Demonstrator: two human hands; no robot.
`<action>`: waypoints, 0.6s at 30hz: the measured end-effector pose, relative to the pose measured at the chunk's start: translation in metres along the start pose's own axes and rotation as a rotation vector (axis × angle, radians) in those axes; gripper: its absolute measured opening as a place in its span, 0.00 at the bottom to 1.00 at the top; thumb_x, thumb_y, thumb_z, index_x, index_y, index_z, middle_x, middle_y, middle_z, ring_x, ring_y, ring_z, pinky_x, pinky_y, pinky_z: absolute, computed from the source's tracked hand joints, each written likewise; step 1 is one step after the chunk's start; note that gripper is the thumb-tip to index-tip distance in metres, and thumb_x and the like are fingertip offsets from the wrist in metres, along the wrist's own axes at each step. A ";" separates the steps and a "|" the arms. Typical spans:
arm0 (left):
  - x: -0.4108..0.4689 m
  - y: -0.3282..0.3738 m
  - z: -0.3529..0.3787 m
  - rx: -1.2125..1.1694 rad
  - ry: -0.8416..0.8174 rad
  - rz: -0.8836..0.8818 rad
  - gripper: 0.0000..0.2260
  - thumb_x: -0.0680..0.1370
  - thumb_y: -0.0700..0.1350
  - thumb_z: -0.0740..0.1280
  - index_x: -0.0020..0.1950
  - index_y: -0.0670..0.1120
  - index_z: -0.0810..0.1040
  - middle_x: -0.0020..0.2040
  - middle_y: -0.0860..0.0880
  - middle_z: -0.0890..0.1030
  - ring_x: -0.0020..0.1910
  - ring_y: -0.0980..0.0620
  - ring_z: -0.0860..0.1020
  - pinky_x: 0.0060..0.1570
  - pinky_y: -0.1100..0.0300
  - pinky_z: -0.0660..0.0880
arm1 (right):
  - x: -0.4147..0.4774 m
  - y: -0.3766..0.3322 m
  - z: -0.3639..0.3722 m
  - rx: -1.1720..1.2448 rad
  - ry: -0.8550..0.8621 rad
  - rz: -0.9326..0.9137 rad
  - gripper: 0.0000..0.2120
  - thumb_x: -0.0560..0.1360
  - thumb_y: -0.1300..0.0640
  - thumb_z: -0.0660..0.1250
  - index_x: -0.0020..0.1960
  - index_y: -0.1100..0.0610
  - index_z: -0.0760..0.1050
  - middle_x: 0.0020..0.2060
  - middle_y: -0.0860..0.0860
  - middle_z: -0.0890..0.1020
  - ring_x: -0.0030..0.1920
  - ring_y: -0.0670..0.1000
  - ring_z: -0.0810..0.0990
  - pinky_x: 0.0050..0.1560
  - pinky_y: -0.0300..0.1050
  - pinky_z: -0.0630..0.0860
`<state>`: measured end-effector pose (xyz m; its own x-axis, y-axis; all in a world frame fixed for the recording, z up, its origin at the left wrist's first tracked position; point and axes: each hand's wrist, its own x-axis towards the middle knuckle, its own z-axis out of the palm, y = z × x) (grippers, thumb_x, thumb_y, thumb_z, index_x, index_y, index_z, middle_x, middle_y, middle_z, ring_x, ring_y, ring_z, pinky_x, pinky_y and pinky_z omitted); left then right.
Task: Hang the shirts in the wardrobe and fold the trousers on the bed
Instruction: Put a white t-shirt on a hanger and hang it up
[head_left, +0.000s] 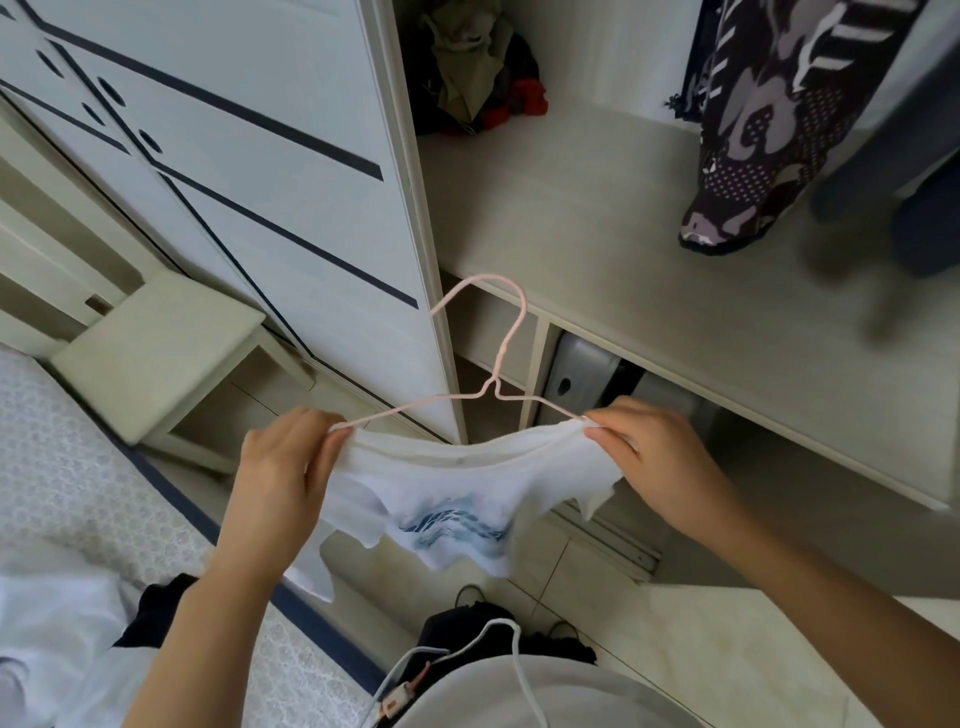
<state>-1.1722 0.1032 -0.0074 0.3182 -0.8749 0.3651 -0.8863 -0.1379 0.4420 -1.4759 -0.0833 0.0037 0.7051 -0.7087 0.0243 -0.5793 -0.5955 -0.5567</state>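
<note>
Shirt (452, 499) is white w/ a blue print, thin knit: light, limp, no stiffness of its own, so it only keeps shape where sth spreads it. It's in mid-air in front of the open wardrobe (597, 234), below shelf level, draped on a pink wire hanger (493, 387). Hands are apart, one per shoulder: left hand (283, 457) pinches cloth + wire at the hanger's left end, right hand (649, 457) does the same at the right end. Collar sags between them, hem hangs free. Hanger looks thin & springy, prob flexes if loaded unevenly. Smooth wire + wide neck = shirt can slide off one side if tilted. Best hold IMO: level, by the shoulder seams while seating, then hook neck w/ one hand for the lift to the rail. Rail not in view; a patterned garment (769, 119) hangs inside at right. Dark cloth (156, 608) lies on bed (78, 467) at left, maybe trousers, can't tell.
</note>
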 end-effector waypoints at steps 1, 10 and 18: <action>0.001 0.002 0.001 0.004 0.000 0.004 0.12 0.82 0.46 0.58 0.48 0.42 0.78 0.40 0.52 0.76 0.35 0.50 0.73 0.37 0.45 0.74 | -0.001 -0.002 0.001 0.004 0.020 -0.006 0.12 0.80 0.62 0.64 0.60 0.64 0.79 0.50 0.57 0.81 0.50 0.55 0.80 0.50 0.42 0.75; -0.010 0.011 0.002 -0.077 0.030 -0.032 0.08 0.80 0.40 0.62 0.48 0.42 0.80 0.40 0.56 0.72 0.38 0.60 0.71 0.41 0.76 0.67 | -0.006 -0.033 0.002 -0.087 0.017 -0.145 0.16 0.68 0.71 0.74 0.55 0.67 0.80 0.48 0.61 0.81 0.48 0.59 0.81 0.45 0.52 0.80; -0.007 0.008 -0.001 -0.130 0.118 -0.112 0.08 0.81 0.41 0.61 0.47 0.43 0.79 0.39 0.54 0.74 0.38 0.55 0.74 0.42 0.60 0.73 | -0.007 -0.019 -0.007 -0.156 0.041 -0.027 0.16 0.80 0.54 0.63 0.67 0.55 0.73 0.56 0.51 0.79 0.56 0.51 0.77 0.57 0.46 0.74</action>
<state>-1.1811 0.1088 -0.0061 0.4563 -0.7962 0.3974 -0.7948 -0.1639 0.5843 -1.4733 -0.0699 0.0198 0.7058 -0.7045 0.0736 -0.6190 -0.6640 -0.4195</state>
